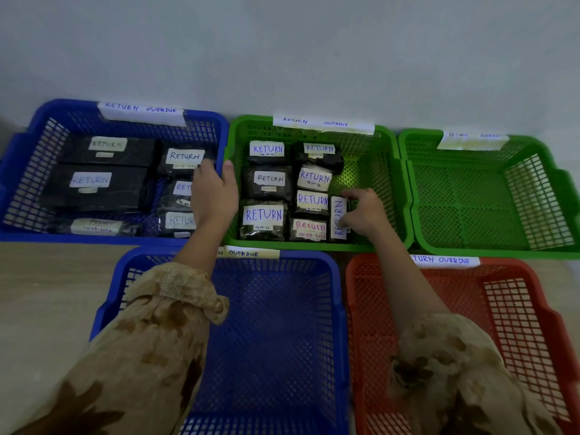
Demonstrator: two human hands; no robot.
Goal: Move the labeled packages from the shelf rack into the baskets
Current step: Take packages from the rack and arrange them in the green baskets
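You are working over a pale wood-grain surface (47,293) that is running up to a plain grey-white wall (282,51), dim and unmarked. Five mesh baskets are sitting on it in two rows, each carrying a white paper strip (141,113) reading RETURN OVERDUE.

In the far row the back blue basket (62,237) is touching the middle green basket (314,246), and the right green basket (533,196) is sitting just beside that one. Nearer you, the front blue basket (273,324) and the red basket (370,309) are lying side by side.

Your left hand (215,196) is gripping the right wall of the back blue basket where it meets the green one, with the fingers curling over into the blue side and the thumb lying on the green side. Your right hand (365,213) is reaching into the middle green basket and pinching a narrow package (338,215), which is standing on edge with its RETURN label running vertically, at the right end of the near row.

The green-basket packages (263,219), dark with white RETURN labels, are filling that basket's left part. The blue-basket packages (94,186) are lying flat in the back blue basket. Your patterned tan sleeves (150,340) are crossing over the two near baskets.
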